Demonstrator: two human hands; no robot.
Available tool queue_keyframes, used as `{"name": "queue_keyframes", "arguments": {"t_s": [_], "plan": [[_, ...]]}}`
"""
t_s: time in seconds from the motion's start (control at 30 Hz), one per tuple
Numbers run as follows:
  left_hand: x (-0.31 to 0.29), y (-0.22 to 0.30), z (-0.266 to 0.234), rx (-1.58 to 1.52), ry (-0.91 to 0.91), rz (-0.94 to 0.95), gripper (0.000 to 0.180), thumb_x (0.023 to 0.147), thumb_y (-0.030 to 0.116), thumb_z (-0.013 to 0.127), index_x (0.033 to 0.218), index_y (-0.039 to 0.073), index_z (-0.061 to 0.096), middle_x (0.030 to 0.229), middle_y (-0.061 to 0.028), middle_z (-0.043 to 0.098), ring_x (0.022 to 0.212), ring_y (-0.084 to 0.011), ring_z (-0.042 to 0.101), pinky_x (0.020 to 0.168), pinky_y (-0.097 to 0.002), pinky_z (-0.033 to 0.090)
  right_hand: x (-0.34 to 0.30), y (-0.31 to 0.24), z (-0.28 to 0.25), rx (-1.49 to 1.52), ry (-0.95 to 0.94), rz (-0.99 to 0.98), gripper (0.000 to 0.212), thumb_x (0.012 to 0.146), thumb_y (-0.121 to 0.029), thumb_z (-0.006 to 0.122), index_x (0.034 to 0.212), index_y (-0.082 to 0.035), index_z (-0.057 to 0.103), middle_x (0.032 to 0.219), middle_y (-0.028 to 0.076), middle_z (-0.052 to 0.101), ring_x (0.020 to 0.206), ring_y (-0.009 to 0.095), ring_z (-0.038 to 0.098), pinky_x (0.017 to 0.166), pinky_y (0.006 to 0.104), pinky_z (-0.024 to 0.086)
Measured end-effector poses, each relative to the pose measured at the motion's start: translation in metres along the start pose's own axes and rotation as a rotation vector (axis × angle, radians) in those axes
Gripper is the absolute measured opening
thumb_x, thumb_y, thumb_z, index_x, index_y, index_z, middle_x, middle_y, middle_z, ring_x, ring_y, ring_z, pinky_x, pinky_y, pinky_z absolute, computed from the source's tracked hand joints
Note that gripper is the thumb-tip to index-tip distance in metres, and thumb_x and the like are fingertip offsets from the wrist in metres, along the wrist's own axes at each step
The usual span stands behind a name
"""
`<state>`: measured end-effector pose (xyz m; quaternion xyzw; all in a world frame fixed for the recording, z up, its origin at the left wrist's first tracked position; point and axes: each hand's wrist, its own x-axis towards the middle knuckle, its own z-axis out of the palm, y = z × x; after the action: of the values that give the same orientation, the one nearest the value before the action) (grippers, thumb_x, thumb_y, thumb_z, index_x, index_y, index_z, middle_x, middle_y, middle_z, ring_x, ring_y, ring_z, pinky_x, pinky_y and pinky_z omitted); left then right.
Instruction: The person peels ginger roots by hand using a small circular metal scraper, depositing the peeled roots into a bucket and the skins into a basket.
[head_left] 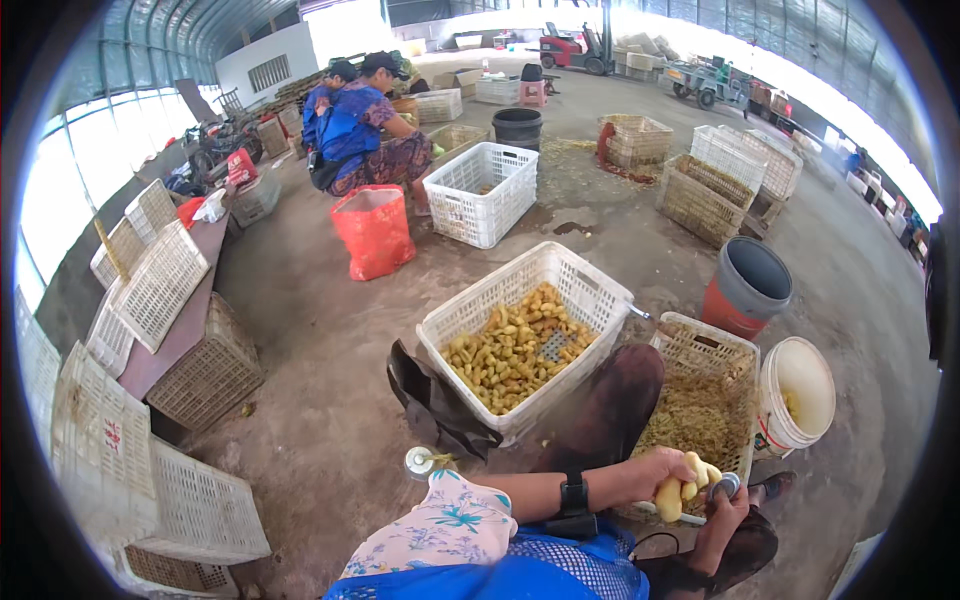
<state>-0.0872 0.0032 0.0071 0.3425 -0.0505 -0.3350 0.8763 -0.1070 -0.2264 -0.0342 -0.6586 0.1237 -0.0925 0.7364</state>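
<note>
Ginger root (pixel 669 499), lower right of the frame, is clamped in the left hand (pixel 655 474), and a round grey tool (pixel 727 485) (scraper? hard to tell) in the right hand (pixel 727 512). Cleaning's probably being done; steady hold, slight turn likely called for next.

L hand (pixel 652 474) & R hand (pixel 728 510) close tog., both curled, L forearm (pixel 535 495) crosswise

The brown floor (pixel 320 340) bears white crates (pixel 487 213), a red sack (pixel 375 235) and buckets (pixel 735 307).
</note>
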Motion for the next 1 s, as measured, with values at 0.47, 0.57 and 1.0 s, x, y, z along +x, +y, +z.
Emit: {"name": "queue_keyframes", "arguments": {"t_s": [0.47,0.57,1.0], "plan": [[-0.037,0.005,-0.004,-0.028,0.113,0.129,0.025,0.097,0.013,0.058,0.113,-0.004,0.064,0.092,-0.0079,0.067,0.077,-0.0174,0.064,0.074,-0.0327,0.055,0.042,0.031,0.026,0.279,-0.217,-0.015,0.017,0.092,0.000,0.058,0.107,-0.005,0.062,0.089,0.003,0.065,0.066,0.013,0.065,0.052,0.0215,0.048],[-0.038,-0.001,0.002,-0.032,0.193,0.158,0.025,0.102,0.018,0.054,0.110,-0.004,0.063,0.089,-0.0084,0.067,0.074,-0.0195,0.064,0.069,-0.0335,0.056,0.035,0.046,0.032,0.179,-0.098,0.162,0.023,0.086,0.004,0.053,0.106,-0.004,0.061,0.085,0.004,0.064,0.060,0.014,0.063,0.049,0.0227,0.048],[-0.031,-0.001,-0.028,-0.019,0.147,0.121,0.024,0.093,0.010,0.059,0.114,-0.004,0.063,0.092,-0.0087,0.065,0.080,-0.0181,0.064,0.076,-0.0316,0.054,0.049,0.047,0.031,0.231,-0.138,0.036,0.013,0.091,0.002,0.058,0.101,-0.007,0.062,0.082,0.002,0.065,0.062,0.012,0.065,0.049,0.0217,0.045]]}}
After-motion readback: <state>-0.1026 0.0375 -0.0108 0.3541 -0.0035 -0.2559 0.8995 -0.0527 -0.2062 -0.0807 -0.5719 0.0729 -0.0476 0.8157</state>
